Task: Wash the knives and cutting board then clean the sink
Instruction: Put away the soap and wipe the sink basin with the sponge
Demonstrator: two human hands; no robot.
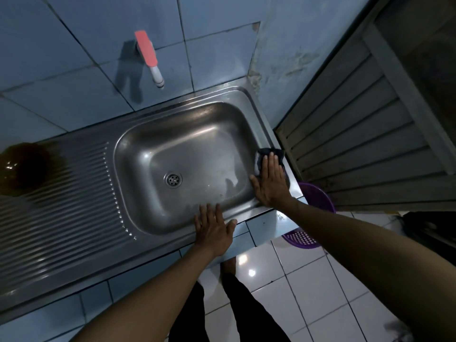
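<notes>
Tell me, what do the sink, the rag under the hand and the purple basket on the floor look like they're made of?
The sink looks like stainless steel: grey, brushed sheen, bright reflections, pressed ribs on the drainboard. The rag under the right hand seems a soft dark cloth, since it bunches and folds; the fibre can't be told. The purple basket is probably moulded plastic, judging by its even colour and grid of holes.

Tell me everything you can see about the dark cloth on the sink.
The cloth is dark, nearly black, with a paler patch on its left side, and looks like soft fabric bunched into a small pad. It lies on the flat right rim of the steel sink, beside the basin, near the slatted door. The right hand presses down on it with straight, spread fingers, covering most of it, so only its far edge and left side show. Whether it is wet cannot be told.
</notes>
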